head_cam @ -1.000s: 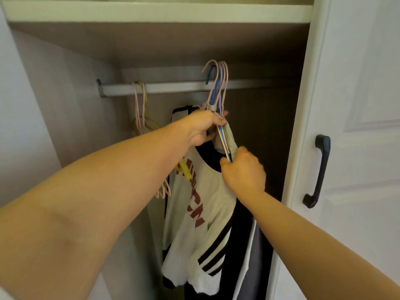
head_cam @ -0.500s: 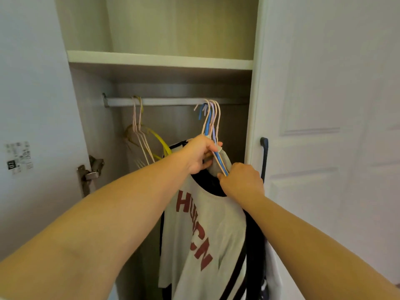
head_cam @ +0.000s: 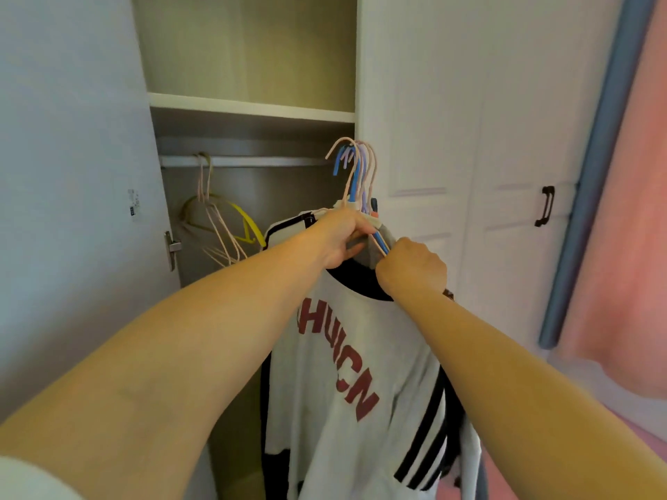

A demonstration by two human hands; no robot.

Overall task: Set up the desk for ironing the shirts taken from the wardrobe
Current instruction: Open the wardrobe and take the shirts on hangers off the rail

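Observation:
I hold a bunch of shirts on pink and blue hangers (head_cam: 355, 175) in front of the open wardrobe, their hooks off the rail (head_cam: 252, 161). The front shirt (head_cam: 346, 359) is white with red letters and black stripes; darker garments hang behind it. My left hand (head_cam: 343, 236) grips the hanger necks just below the hooks. My right hand (head_cam: 411, 268) is closed on the blue hanger's arm and the shirt collar, a little lower and to the right.
Empty pink and yellow hangers (head_cam: 220, 225) hang at the rail's left end. A shelf (head_cam: 252, 106) sits above the rail. The open wardrobe door (head_cam: 72, 175) is at left, closed white doors (head_cam: 469, 138) at right, a pink curtain (head_cam: 628, 211) beyond.
The hangers with the shirts have come off the rail and out of the wardrobe toward me. The view has pulled back and turned right, showing the closed doors and curtain.

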